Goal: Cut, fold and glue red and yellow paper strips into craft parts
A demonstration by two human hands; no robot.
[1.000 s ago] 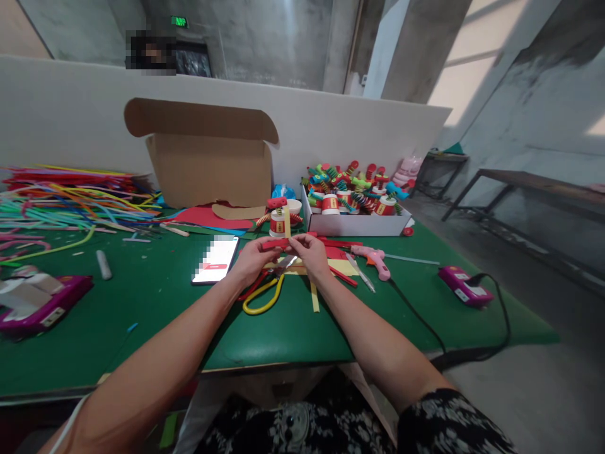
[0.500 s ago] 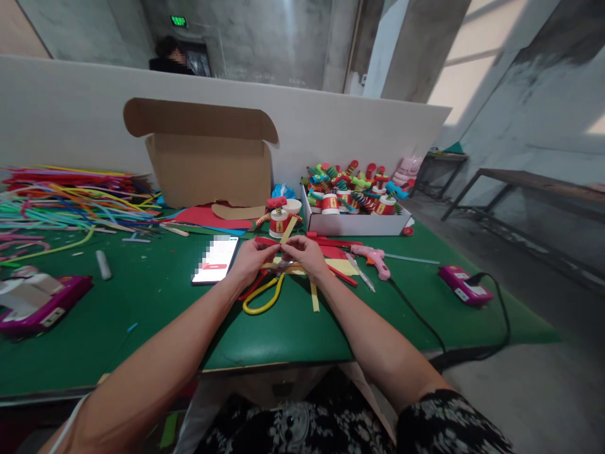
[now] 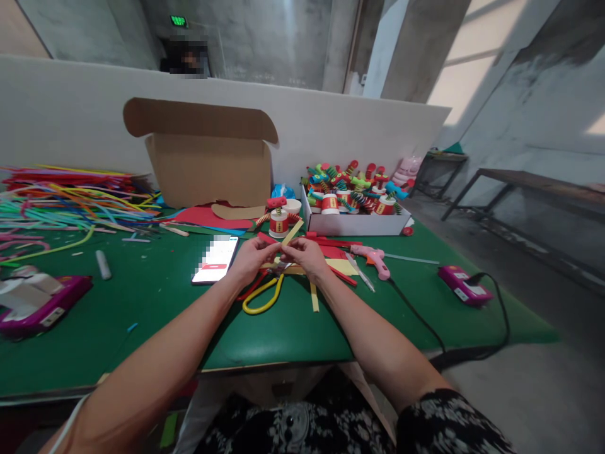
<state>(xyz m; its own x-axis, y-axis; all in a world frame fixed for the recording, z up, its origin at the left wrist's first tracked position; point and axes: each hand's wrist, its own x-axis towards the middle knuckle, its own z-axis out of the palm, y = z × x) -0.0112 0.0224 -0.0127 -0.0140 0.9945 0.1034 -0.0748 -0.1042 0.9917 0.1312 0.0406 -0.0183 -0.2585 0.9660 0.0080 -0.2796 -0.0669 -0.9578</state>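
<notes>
Over the green table my left hand (image 3: 253,260) and my right hand (image 3: 305,255) meet, fingertips pinched close together. A red strip (image 3: 267,238) sticks out above the left fingers. From the right fingers a pale yellow strip (image 3: 293,232) slants up to the right. What lies between the fingertips is hidden. Under my hands lie scissors with a yellow handle (image 3: 261,310), partly covered, along with pale yellow paper (image 3: 343,267) and red strips (image 3: 343,275). Another yellow strip (image 3: 314,297) lies below my right wrist. Just beyond my hands stands a paper-cup figure (image 3: 278,222) with coiled arms.
A white box (image 3: 359,224) holds several finished cup figures. A pink glue gun (image 3: 375,260) with a cord lies at right, near a purple power strip (image 3: 466,285). At left are a phone (image 3: 215,260), colourful pipe cleaners (image 3: 70,202) and another power strip (image 3: 47,309). A cardboard box (image 3: 212,164) stands behind.
The red and yellow strips have tilted slightly between my fingers, the yellow one leaning further right. Both hands stay in nearly the same place. A person beyond the partition has shifted right.
</notes>
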